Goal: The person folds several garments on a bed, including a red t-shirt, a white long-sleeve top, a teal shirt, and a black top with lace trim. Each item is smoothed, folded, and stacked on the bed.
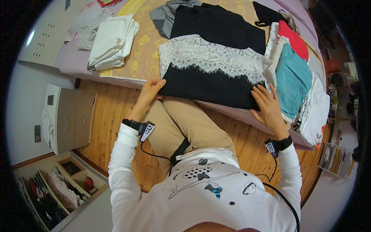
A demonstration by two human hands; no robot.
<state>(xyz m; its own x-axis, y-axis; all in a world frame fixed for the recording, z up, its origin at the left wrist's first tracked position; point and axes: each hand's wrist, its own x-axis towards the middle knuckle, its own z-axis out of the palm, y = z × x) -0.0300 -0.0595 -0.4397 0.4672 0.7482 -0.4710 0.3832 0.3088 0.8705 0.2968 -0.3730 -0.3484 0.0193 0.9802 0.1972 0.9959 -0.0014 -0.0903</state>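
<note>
A black garment with a white lace panel lies at the bed's near edge, its black lower part toward me. At its left corner, my left hand pinches the black cloth, thumb on top and fingers partly hidden below. My right hand rests at the right end with its fingers apart, their tips touching the cloth near the lace. Behind the lace, more black cloth is spread flat; whether it is the same garment I cannot tell.
Folded white clothes sit on the patterned bed cover at left. A grey garment lies at the back. Teal and red clothes are piled at right. Below left are a cabinet and an open drawer with clothes.
</note>
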